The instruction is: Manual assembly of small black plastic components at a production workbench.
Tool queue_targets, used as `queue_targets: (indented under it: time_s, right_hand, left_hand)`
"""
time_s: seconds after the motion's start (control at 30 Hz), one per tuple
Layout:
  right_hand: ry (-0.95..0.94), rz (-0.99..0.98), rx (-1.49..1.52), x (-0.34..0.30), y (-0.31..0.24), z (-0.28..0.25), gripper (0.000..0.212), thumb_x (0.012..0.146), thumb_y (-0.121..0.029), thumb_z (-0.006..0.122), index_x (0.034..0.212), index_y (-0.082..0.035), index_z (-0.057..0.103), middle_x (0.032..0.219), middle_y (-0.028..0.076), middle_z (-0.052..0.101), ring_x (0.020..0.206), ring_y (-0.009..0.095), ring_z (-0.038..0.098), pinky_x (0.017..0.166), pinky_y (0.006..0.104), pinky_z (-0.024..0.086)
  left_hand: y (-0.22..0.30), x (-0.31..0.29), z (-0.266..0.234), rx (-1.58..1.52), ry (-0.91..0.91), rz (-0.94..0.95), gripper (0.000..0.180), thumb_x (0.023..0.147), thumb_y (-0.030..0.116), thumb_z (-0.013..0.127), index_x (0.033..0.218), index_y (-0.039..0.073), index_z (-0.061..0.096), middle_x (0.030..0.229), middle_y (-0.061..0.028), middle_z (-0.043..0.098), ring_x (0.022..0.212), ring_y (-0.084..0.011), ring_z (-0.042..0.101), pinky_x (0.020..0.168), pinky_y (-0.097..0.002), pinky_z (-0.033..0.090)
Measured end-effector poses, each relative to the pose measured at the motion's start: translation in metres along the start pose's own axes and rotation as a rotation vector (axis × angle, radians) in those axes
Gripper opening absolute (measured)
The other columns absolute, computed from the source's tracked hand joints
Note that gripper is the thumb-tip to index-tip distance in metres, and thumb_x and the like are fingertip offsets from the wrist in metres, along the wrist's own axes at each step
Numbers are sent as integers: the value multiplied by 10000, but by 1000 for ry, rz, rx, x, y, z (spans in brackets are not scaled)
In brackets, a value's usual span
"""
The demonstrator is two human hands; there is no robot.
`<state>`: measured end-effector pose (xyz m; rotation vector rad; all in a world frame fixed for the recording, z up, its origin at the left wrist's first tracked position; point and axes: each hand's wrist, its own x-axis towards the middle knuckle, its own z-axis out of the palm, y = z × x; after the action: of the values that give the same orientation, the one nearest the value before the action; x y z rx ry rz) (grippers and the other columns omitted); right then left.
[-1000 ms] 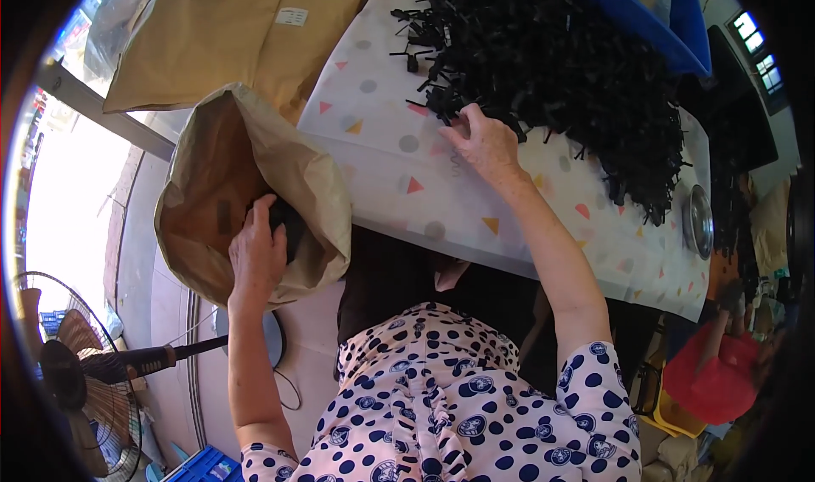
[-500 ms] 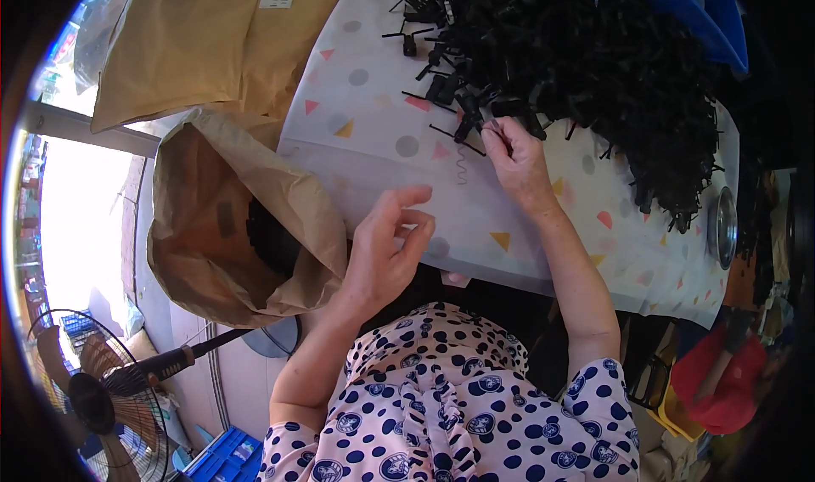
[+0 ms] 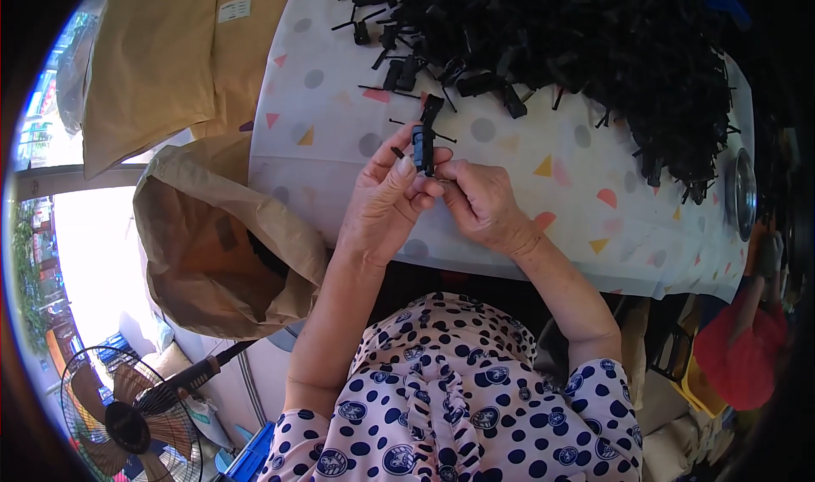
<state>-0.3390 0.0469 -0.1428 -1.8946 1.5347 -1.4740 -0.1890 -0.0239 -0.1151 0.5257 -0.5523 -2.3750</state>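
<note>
My left hand point(image 3: 379, 200) holds a small black plastic part point(image 3: 426, 146) upright above the near side of the table, between its thumb and fingers. Thin black stems stick out of the part. Against its lower end, the thumb and fingertips of my right hand point(image 3: 488, 203) are pinched together; what lies between them is too small to make out. Beyond both hands a big heap of similar black plastic parts point(image 3: 560, 49) covers the far side of the table, with a few strays at its left edge.
A patterned white tablecloth point(image 3: 671, 236) covers the table. An open brown paper sack point(image 3: 293, 227) stands left of my left arm, with something dark inside. Behind it lies a large brown paper bag point(image 3: 157, 66). A round metal dish point(image 3: 743, 195) sits at right, a fan point(image 3: 127, 427) at lower left.
My right hand has come back from the heap's edge toward me. My left hand has moved up and right and closed around a black plastic part. The view has shifted slightly.
</note>
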Motion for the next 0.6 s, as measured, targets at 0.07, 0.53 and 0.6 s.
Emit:
queue_targets:
  time_s: [0.07, 0.53, 0.6]
  right_hand:
    - [-21, 7, 7, -1, 0, -1, 156, 778, -10, 648, 907, -34, 563, 698, 118, 607, 612, 282, 617, 531, 348, 479]
    - [-111, 549, 575, 0, -44, -6, 380, 1003, -230, 440, 1302, 4, 414, 707, -14, 453, 594, 59, 417, 533, 202, 345]
    - [-100, 567, 575, 1, -46, -1, 373, 1005, -226, 438, 1305, -5, 412, 718, -26, 456, 590, 44, 411, 527, 183, 334]
  left_hand:
    - [0, -2, 2, -30, 52, -24, 369, 894, 80, 620, 1252, 123, 541, 1049, -175, 653, 747, -171, 661, 629, -245, 539]
    - [-13, -23, 15, 922, 207, 364, 321, 862, -22, 613, 1171, 64, 613, 841, 3, 626, 670, -58, 546, 632, -201, 463]
    - [-12, -26, 11, 939, 211, 407, 319, 852, -30, 615, 1160, 52, 618, 823, 9, 611, 657, -52, 529, 628, -199, 455]
